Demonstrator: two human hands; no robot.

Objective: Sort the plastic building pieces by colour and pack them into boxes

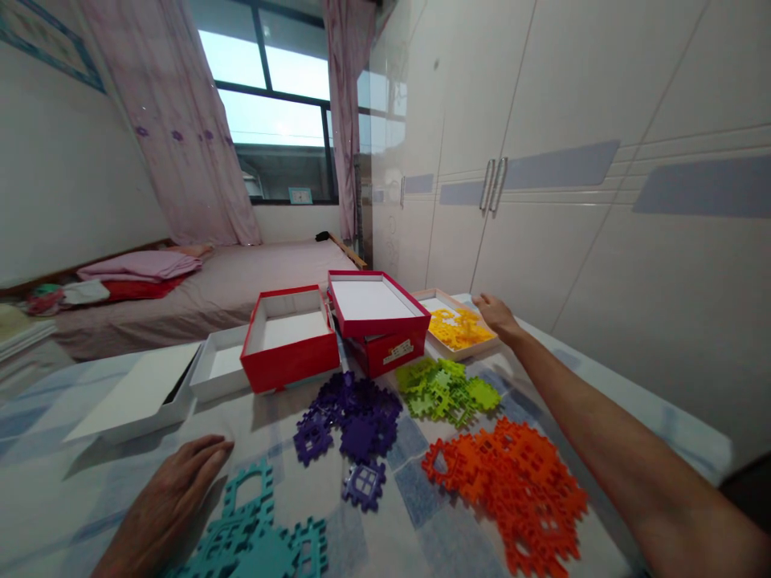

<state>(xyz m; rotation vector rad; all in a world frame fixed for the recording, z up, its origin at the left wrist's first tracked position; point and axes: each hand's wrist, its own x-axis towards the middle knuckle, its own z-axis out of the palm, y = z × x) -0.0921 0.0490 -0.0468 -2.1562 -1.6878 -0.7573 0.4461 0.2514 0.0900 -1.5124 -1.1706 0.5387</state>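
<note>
My left hand (174, 498) lies palm down on the cloth, fingers stretched forward and nothing in them. Teal interlocking plastic pieces (265, 538) are heaped just to its right. Stretched far out, my right hand (497, 315) is at the right rim of a shallow box (454, 353) of yellow interlocking pieces (454, 327). Its fingers are small and partly turned away; whether they grip the rim is unclear. Nearer me are piles of lime green pieces (449, 393) and orange pieces (511, 490). Purple pieces (355, 421) lie in the middle, with one purple window piece (365, 484) in front.
An open red box (289, 361) and a red box with a lid-like white-lined tray (381, 321) on it stand at the back. White boxes (220, 377) are to the left, one under a white board (141, 389). A bed (253, 269) and a wardrobe (542, 241) lie beyond.
</note>
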